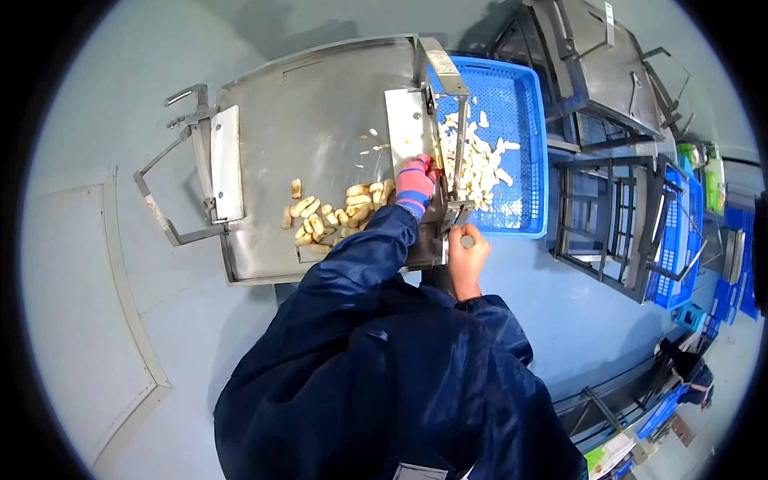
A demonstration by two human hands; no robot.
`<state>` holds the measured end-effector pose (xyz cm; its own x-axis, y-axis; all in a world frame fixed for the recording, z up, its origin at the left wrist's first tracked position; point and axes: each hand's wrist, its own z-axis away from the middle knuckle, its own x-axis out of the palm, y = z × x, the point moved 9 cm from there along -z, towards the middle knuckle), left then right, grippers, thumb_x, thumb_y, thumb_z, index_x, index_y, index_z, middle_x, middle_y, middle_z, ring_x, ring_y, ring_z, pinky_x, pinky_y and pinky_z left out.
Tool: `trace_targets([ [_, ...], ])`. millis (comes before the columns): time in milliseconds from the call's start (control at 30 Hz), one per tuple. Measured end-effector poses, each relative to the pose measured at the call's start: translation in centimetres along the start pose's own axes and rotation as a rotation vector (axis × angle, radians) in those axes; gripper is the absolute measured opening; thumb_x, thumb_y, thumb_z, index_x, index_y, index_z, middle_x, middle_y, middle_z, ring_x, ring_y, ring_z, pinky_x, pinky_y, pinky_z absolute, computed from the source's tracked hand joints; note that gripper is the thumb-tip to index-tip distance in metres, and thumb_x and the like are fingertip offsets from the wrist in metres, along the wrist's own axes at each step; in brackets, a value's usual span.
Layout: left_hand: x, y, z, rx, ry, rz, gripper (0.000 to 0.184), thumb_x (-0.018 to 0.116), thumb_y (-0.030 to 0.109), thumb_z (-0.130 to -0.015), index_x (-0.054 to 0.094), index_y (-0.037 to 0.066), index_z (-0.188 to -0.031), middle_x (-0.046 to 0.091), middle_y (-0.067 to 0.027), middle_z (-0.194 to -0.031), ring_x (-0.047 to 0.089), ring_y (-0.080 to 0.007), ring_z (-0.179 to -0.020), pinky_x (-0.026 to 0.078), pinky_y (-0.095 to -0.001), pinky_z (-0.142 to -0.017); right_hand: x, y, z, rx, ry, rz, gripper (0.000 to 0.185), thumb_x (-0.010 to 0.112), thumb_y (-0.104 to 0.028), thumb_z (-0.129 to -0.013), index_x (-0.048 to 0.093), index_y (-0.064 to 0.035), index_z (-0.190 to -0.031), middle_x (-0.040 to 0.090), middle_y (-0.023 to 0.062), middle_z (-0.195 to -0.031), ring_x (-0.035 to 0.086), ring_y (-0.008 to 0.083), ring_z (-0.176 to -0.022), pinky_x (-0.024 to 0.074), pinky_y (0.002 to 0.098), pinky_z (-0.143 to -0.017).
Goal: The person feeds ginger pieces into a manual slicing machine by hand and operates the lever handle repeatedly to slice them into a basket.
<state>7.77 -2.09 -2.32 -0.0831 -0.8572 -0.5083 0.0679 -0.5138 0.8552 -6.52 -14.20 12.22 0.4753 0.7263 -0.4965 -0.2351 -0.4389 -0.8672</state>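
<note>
My left hand (416, 186), in a pink and blue striped glove, is closed at the white board (406, 120) beside the cutter blade frame (460, 120); whatever its fingers hold is hidden. My bare right hand (468, 260) is wrapped round the cutter's handle (466, 241) at the table's front right corner. Brown-skinned, pale pieces (358, 204) lie in a pile on the metal table (320, 112), left of my gloved hand. Past the blade, many cut white pieces (480, 164) lie in a blue basket (530, 120).
A second cutter (216, 164) is mounted at the table's left edge. Metal stands (604, 216) and another cutting table (608, 80) are on the right. Further right are blue crates (680, 232). A person's dark sleeve (694, 374) shows at the lower right.
</note>
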Motion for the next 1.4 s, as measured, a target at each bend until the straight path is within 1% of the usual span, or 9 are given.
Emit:
trace_targets([
  [167, -0.2, -0.2, 0.5, 0.006, 0.031, 0.092, 0.028, 0.061, 0.006, -0.076, 0.057, 0.006, -0.104, 0.062, -0.0146, -0.086, 0.059, -0.0314, -0.078, 0.048, -0.0376, -0.07, 0.7, 2.3, 0.7, 0.01, -0.02, 0.039, 0.026, 0.06, -0.011, -0.077, 0.047, -0.0016, -0.057, 0.045, 0.016, -0.048, 0.043, 0.0289, -0.041, 0.0372, 0.0359, -0.046],
  [400, 1.3, -2.4, -0.2, -0.047, 0.025, 0.257, 0.027, 0.062, 0.006, -0.076, 0.06, 0.007, -0.103, 0.063, -0.0136, -0.081, 0.061, -0.0279, -0.072, 0.048, -0.035, -0.067, 1.3, 4.2, 1.9, -0.016, -0.019, 0.0, 0.027, 0.061, -0.009, -0.077, 0.045, 0.0003, -0.059, 0.043, 0.012, -0.048, 0.037, 0.0136, -0.046, 0.0347, 0.0337, -0.045],
  [567, 0.7, -1.0, 0.4, -0.098, -0.081, 0.156, 0.031, 0.058, 0.002, -0.079, 0.056, 0.005, -0.111, 0.064, -0.0118, -0.084, 0.061, -0.0217, -0.076, 0.048, -0.0303, -0.07, 1.2, 3.4, 1.6, -0.028, -0.04, -0.011, 0.025, 0.061, -0.01, -0.078, 0.046, 0.0009, -0.06, 0.043, 0.0144, -0.05, 0.037, 0.015, -0.046, 0.0361, 0.0339, -0.046],
  [633, 1.1, -1.5, -0.1, -0.1, -0.063, 0.274, 0.029, 0.058, 0.005, -0.078, 0.058, 0.007, -0.107, 0.064, -0.0142, -0.083, 0.061, -0.0275, -0.076, 0.048, -0.0345, -0.07, 2.0, 5.9, 2.4, -0.029, -0.05, 0.009, 0.025, 0.061, -0.008, -0.076, 0.045, 0.0013, -0.059, 0.042, 0.015, -0.049, 0.037, 0.018, -0.045, 0.0355, 0.0345, -0.046],
  [667, 1.5, -2.0, -0.1, -0.105, -0.057, 0.329, 0.028, 0.058, 0.007, -0.077, 0.059, 0.008, -0.105, 0.064, -0.0154, -0.083, 0.061, -0.0304, -0.075, 0.048, -0.0366, -0.07, 2.3, 7.2, 2.6, -0.015, -0.061, 0.003, 0.029, 0.057, -0.01, -0.081, 0.044, 0.0001, -0.058, 0.04, 0.0059, -0.047, 0.036, 0.0078, -0.047, 0.0311, 0.0311, -0.042],
  [833, 1.4, -1.6, -0.2, -0.076, -0.055, 0.157, 0.027, 0.058, 0.005, -0.078, 0.059, 0.005, -0.105, 0.065, -0.014, -0.084, 0.062, -0.0283, -0.078, 0.048, -0.0347, -0.071, 0.7, 0.9, 1.3, -0.136, 0.02, 0.143, 0.03, 0.059, -0.01, -0.079, 0.043, -0.0001, -0.056, 0.04, 0.0062, -0.046, 0.035, 0.0084, -0.046, 0.0295, 0.0309, -0.041],
  [1067, 2.8, -3.3, -0.8, -0.076, -0.044, 0.159, 0.026, 0.056, 0.007, -0.08, 0.059, 0.004, -0.105, 0.065, -0.0143, -0.087, 0.063, -0.0276, -0.079, 0.049, -0.0335, -0.072, 1.1, 5.5, 1.9, -0.01, 0.086, 0.232, 0.028, 0.058, -0.009, -0.08, 0.043, 0.0018, -0.058, 0.039, 0.0099, -0.047, 0.034, 0.0097, -0.05, 0.0314, 0.032, -0.044],
  [1333, 0.9, -0.1, -1.0, -0.141, 0.004, 0.022, 0.024, 0.053, 0.021, -0.081, 0.062, 0.005, -0.097, 0.064, -0.0175, -0.09, 0.059, -0.0375, -0.082, 0.047, -0.0412, -0.076, 1.7, 4.9, 2.7, -0.055, 0.0, 0.036, 0.028, 0.059, -0.009, -0.079, 0.042, -0.0004, -0.058, 0.037, 0.0106, -0.047, 0.035, 0.0114, -0.047, 0.0324, 0.0332, -0.045],
  [1400, 2.9, -2.4, -2.4, -0.319, -0.058, 0.233, 0.017, 0.053, 0.015, -0.082, 0.062, 0.005, -0.092, 0.065, -0.0147, -0.081, 0.061, -0.0281, -0.071, 0.049, -0.0364, -0.066, 1.4, 4.5, 2.3, -0.03, -0.012, 0.063, 0.029, 0.059, -0.009, -0.079, 0.042, -0.0012, -0.057, 0.039, 0.0106, -0.047, 0.036, 0.0126, -0.046, 0.0328, 0.0333, -0.044],
])
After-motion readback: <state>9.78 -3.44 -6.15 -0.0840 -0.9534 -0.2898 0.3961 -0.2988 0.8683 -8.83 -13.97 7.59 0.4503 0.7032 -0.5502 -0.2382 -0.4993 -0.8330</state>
